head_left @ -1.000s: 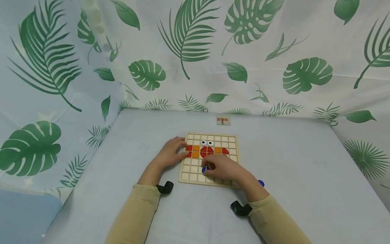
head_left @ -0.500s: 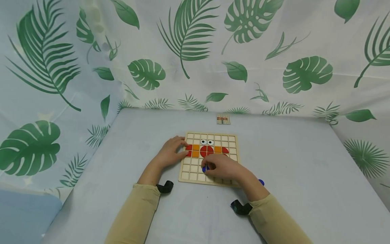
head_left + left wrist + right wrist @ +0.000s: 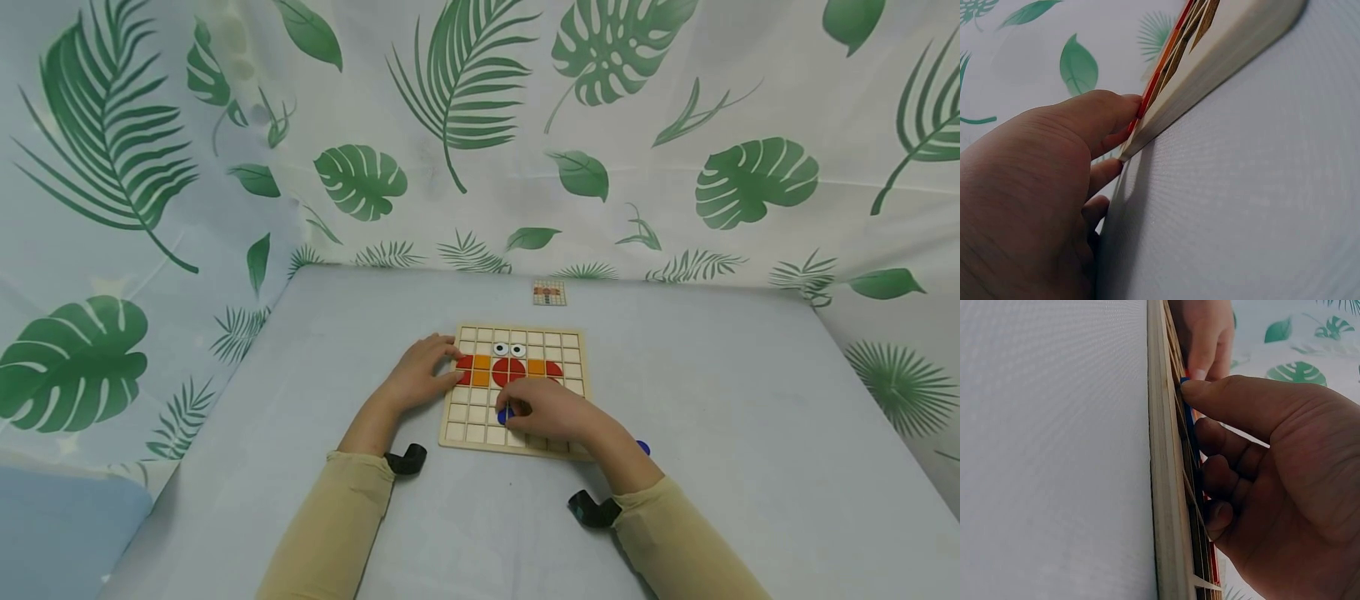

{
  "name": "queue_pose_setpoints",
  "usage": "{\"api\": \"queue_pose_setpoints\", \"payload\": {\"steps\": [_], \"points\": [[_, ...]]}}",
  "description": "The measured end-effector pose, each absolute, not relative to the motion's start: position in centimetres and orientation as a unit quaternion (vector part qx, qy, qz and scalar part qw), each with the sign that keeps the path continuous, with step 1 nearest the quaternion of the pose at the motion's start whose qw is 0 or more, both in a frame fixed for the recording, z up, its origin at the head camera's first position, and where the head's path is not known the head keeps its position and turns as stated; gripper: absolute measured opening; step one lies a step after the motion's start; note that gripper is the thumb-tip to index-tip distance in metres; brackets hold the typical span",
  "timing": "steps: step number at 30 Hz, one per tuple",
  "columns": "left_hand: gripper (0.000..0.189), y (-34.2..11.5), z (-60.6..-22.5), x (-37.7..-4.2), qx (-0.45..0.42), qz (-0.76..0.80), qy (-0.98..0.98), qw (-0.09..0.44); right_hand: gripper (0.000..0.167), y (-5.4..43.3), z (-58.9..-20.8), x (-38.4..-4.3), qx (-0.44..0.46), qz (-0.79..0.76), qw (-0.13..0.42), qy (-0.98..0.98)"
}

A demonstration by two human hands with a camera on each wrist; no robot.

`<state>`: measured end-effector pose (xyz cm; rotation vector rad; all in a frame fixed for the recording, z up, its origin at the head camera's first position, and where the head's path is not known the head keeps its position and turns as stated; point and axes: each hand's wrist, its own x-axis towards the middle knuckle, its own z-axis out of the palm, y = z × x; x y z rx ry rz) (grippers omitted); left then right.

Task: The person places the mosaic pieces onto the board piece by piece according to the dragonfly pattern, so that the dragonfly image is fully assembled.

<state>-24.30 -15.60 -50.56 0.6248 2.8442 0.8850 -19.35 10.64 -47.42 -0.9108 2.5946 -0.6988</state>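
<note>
A wooden grid board (image 3: pixel 454 433) lies on the table, with red and orange tiles (image 3: pixel 482 378) across its upper rows. A red disc made of quarter pieces (image 3: pixel 508 367) sits mid-board below two eye tiles (image 3: pixel 517 350). My left hand (image 3: pixel 415 377) rests at the board's left edge; in the left wrist view its thumb touches a red tile (image 3: pixel 1155 84) there. Below the red disc, my right hand (image 3: pixel 553 410) pinches a small blue tile (image 3: pixel 504 416) between thumb and curled fingers, right at the grid. That hand hides the board's lower right cells.
Another blue tile (image 3: pixel 642 448) lies on the table beyond the right forearm. A small pattern card (image 3: pixel 550 293) is at the back, near the leaf-printed cloth (image 3: pixel 480 208). Black wrist devices (image 3: pixel 592 510) stick out from both sleeves.
The blue tile under the right fingers has shifted very slightly left. Both hands otherwise stay in place.
</note>
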Motion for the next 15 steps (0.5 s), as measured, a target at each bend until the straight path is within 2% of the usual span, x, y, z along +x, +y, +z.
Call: {"api": "queue_pose_setpoints", "payload": {"steps": [15], "points": [[0.034, -15.57, -50.54, -24.18, 0.194, 0.297, 0.933, 0.062, 0.013, 10.72, -47.15, -19.20, -0.313, -0.249, 0.153, 0.904]]}}
